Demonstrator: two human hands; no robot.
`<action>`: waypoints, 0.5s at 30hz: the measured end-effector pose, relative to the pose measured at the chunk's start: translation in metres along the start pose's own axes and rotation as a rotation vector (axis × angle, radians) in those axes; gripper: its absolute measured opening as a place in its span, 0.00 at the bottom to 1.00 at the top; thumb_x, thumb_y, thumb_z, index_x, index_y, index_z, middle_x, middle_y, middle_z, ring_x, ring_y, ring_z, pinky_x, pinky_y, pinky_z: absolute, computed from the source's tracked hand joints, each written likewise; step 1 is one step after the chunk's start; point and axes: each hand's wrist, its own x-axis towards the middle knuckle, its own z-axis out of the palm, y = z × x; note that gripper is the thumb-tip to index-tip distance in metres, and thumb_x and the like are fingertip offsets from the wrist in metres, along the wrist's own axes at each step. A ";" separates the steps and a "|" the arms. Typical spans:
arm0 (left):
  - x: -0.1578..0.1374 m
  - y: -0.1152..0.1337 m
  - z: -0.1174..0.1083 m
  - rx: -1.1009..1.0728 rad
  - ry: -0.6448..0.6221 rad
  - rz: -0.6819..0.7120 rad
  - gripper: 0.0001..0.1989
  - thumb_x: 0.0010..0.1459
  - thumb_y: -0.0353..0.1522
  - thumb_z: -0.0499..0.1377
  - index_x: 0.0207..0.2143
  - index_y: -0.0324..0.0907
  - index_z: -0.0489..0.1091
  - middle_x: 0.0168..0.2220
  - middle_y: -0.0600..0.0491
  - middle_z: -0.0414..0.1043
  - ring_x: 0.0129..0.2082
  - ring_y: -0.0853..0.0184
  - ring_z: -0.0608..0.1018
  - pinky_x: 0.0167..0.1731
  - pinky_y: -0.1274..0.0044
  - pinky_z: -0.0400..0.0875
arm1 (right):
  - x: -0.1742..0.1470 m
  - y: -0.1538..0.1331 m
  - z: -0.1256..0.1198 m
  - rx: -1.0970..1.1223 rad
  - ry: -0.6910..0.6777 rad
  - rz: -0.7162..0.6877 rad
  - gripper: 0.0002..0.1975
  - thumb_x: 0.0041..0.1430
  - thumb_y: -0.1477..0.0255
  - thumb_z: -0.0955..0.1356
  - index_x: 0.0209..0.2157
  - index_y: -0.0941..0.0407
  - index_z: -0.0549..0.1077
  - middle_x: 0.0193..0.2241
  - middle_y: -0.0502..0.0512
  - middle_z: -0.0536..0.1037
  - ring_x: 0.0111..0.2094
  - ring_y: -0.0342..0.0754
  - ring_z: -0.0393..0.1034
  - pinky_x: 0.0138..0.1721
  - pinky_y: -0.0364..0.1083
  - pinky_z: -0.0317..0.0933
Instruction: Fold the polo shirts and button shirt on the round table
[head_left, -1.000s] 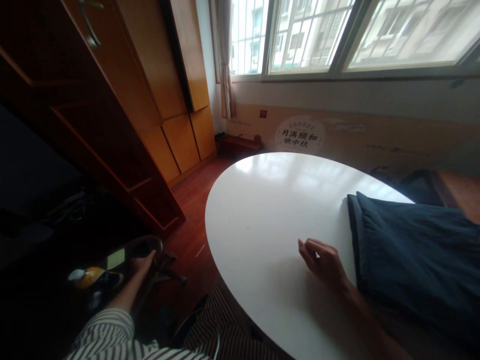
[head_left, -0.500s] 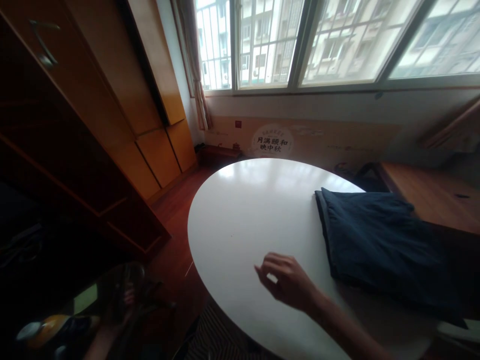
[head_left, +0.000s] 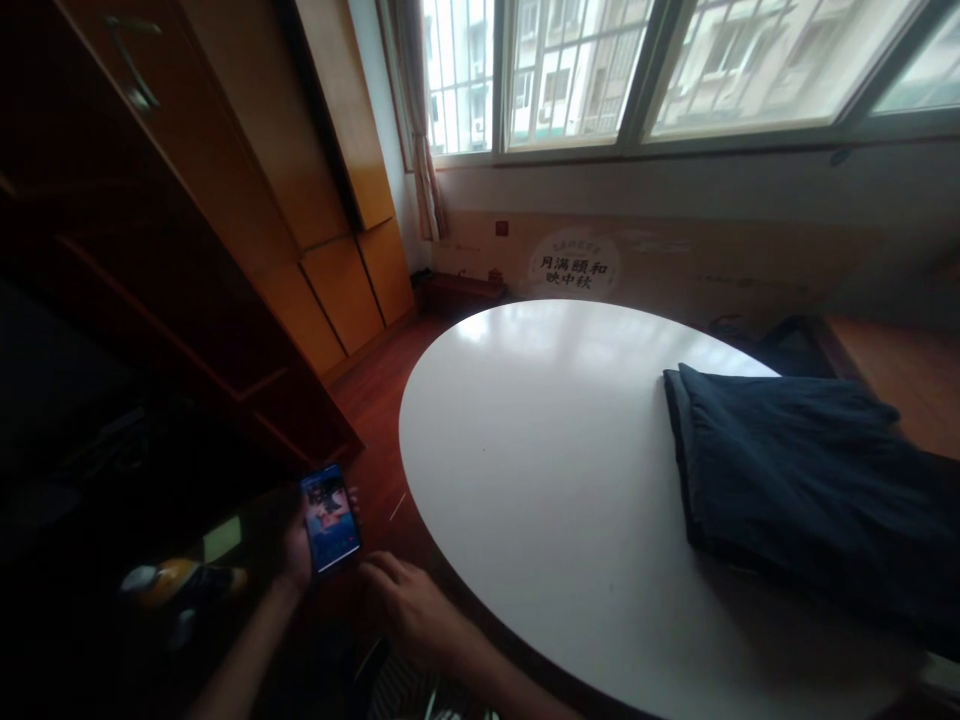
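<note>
Window (head_left: 559,75): the main light comes from here; the buildings (head_left: 727,50) outside look very pale, almost washed out.
White table (head_left: 525,430): glossy, with bright glare along its far edge and grey shadow toward the lower right.
Phone screen (head_left: 331,520): it glows inside a dim area; small details are too soft to read.
Bottle (head_left: 169,582): in deep shadow, its outline blurred.
Right hand (head_left: 420,610): dim, rather soft.
Wardrobe (head_left: 225,130): stretched and leaning near the edge, its left side almost black.
</note>
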 end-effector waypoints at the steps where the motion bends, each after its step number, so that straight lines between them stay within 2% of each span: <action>1: -0.002 -0.002 0.007 0.005 -0.004 -0.004 0.28 0.64 0.43 0.54 0.59 0.34 0.67 0.45 0.38 0.78 0.44 0.51 0.81 0.47 0.59 0.76 | 0.007 0.007 0.009 -0.041 -0.034 -0.004 0.29 0.62 0.78 0.62 0.65 0.62 0.56 0.63 0.68 0.64 0.56 0.54 0.67 0.52 0.50 0.66; 4: -0.004 -0.009 0.020 0.029 0.005 -0.027 0.27 0.66 0.43 0.51 0.59 0.34 0.67 0.43 0.39 0.79 0.44 0.52 0.82 0.46 0.62 0.77 | 0.025 0.025 0.033 -0.135 -0.120 -0.053 0.31 0.65 0.79 0.59 0.68 0.64 0.50 0.68 0.70 0.56 0.56 0.55 0.68 0.50 0.52 0.67; 8: -0.002 -0.016 0.027 0.055 0.046 -0.054 0.27 0.66 0.44 0.49 0.58 0.35 0.68 0.41 0.41 0.79 0.43 0.54 0.82 0.45 0.64 0.77 | 0.040 0.037 0.049 -0.133 -0.131 -0.095 0.32 0.67 0.76 0.59 0.69 0.65 0.48 0.68 0.67 0.54 0.59 0.55 0.67 0.53 0.51 0.66; 11: -0.001 -0.018 0.031 0.078 0.061 -0.054 0.27 0.65 0.46 0.51 0.56 0.36 0.69 0.39 0.41 0.79 0.42 0.53 0.82 0.43 0.64 0.78 | 0.040 0.042 0.049 -0.094 -0.091 -0.096 0.32 0.67 0.76 0.58 0.70 0.61 0.47 0.68 0.65 0.55 0.63 0.55 0.62 0.57 0.53 0.63; 15: -0.003 -0.019 0.033 0.102 0.065 -0.052 0.27 0.65 0.47 0.53 0.53 0.35 0.71 0.37 0.41 0.79 0.39 0.54 0.82 0.40 0.65 0.79 | 0.030 0.045 0.043 -0.045 0.061 -0.043 0.36 0.67 0.78 0.58 0.71 0.60 0.38 0.70 0.66 0.48 0.67 0.56 0.54 0.59 0.54 0.62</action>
